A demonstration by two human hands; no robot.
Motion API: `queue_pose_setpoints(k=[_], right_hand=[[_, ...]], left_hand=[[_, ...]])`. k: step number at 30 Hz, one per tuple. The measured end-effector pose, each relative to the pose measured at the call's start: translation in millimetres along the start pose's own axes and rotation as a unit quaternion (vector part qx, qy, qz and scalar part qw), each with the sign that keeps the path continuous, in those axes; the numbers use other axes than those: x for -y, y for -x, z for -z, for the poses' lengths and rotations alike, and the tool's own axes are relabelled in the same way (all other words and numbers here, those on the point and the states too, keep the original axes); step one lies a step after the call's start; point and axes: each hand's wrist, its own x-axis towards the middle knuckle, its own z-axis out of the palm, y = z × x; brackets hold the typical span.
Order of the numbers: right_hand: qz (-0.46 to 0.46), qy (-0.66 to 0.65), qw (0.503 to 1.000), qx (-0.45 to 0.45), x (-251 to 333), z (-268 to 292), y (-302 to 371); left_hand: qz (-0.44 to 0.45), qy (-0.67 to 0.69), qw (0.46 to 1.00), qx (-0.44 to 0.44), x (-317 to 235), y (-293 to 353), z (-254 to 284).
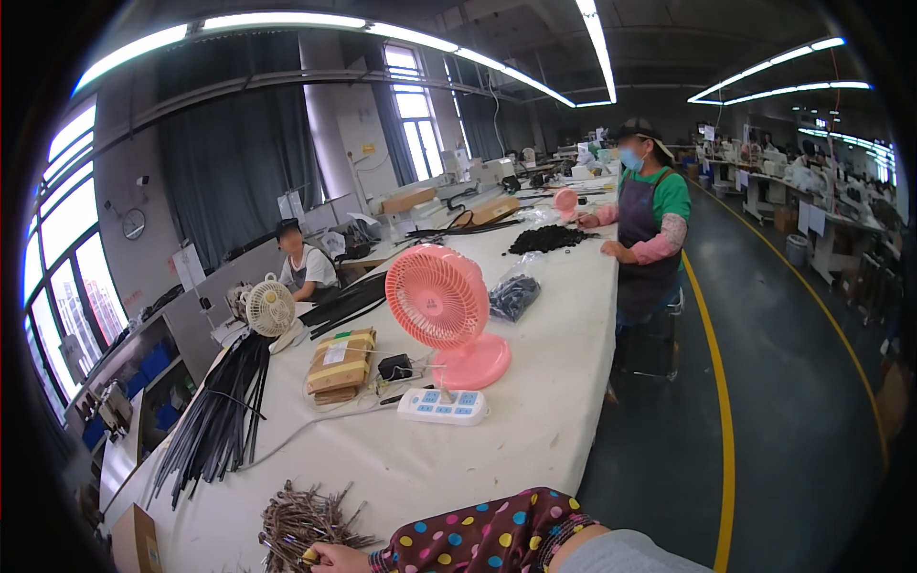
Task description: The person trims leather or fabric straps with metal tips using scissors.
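Stretching away from the lower edge toward the far end of the hall, the long white-covered desk [535, 430] carries everything here. Its right edge runs beside a dark aisle floor [764, 401] with a yellow line [721, 420], and that side is the widest open room. A person in a green top and dark apron [650, 224] stands at that edge farther up; another sits on the left side [304, 263].

On the desk, a long sheaf of black strips [224, 415] lies along the left edge, partly overhanging it. A pink fan [444, 310] stands mid-desk with a white power strip [442, 406] just in front, cardboard packets [339, 363] beside it, and a small white fan [270, 307] farther left.

Nearest the person, a bundle of thin brown sticks [301, 520] fans out on the cloth close to the near edge. It looks light, stiff and loose, likely to scatter, so gathering it around the bunched middle seems safest.

One hand [330, 557], coming from a polka-dot sleeve [487, 535], touches the bundle's lower end; which hand it is, and whether its grip is closed, cannot be told. The other hand is out of view. Bare cloth lies to the right of the bundle.
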Motion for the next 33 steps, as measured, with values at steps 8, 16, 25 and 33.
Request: queue_pose_setpoints(k=[8,16,25,33], right_hand=[[0.017,0.029,0.999,-0.023,13,0,11],[0.097,0.209,0.973,0.02,74,1,30],[0.008,0.216,0.975,0.044,116,2,40],[-0.073,0.123,0.987,0.08,111,0,40]], left_hand=[[0.035,0.004,0.999,0.01,-11,-1,-1],[0.037,-0.039,0.995,0.08,-16,-2,15],[0.122,0.118,0.984,0.043,6,-7,2],[0.105,0.102,0.985,0.095,1,-1,12]])
